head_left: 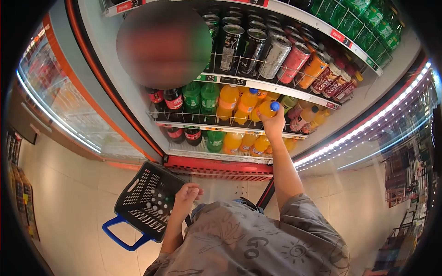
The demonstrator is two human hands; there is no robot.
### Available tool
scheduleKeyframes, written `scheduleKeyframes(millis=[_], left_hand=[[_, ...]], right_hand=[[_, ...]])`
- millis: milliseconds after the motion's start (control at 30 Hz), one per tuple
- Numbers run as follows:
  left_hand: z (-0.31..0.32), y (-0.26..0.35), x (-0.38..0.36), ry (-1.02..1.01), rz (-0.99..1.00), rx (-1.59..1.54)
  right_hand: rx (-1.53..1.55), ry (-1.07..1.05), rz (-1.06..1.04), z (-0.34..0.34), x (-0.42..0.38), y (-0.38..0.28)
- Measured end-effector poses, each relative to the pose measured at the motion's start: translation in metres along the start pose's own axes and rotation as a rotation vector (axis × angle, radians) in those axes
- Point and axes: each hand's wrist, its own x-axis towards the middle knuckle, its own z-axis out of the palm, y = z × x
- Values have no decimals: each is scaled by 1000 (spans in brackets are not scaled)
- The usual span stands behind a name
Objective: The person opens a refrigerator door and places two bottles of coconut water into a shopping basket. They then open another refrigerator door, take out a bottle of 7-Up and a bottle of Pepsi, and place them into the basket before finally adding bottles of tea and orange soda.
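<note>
My right hand [275,123] is wrapped around an orange soda bottle [267,109] with a blue cap, at the middle shelf of a drinks cooler. The bottle tilts, its cap end toward me. More orange soda bottles [228,102] stand just left of it, with green soda bottles [209,97] and cola bottles [173,100] farther left. Pink-labelled bottles [304,118] are to its right. My left hand [186,195] hovers in front of my body with curled fingers and nothing visible in them. Beside it is a black shopping basket [140,188] with a blue handle [126,232].
Thin wire rails [184,116] run along the shelf fronts. Above stand energy drink cans [253,50] and green bottles [359,20]. A cooler door with a light strip [359,115] stands open at right. A blurred round patch covers the upper left.
</note>
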Motion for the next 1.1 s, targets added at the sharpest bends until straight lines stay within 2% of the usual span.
scheduleKeyframes(millis=[133,267,300,400,433,533,667,900,1100], left_hand=[[-1,8,6,-38,-21,25],[-4,4,15,-87,-36,44],[-3,5,17,-101,-40,46],[7,8,23,-130,-60,34],[11,9,25,-148,-59,32],[20,8,25,-194,-49,16],[25,5,20,-238,-59,-20],[23,5,10,-231,-88,-60],[17,3,3,-195,-97,-89]], right_hand=[[214,155,-34,-16,-25,-15],[597,79,-67,-45,-44,-44],[658,71,-24,-55,-52,-67],[1143,-106,271,-65,-68,-63],[1237,-98,458,-55,-73,-49],[1581,-267,673,-57,-92,-45],[1633,-365,796,-53,-103,-59],[1651,-559,723,-41,-109,-67],[1620,-624,758,-35,-114,-74]])
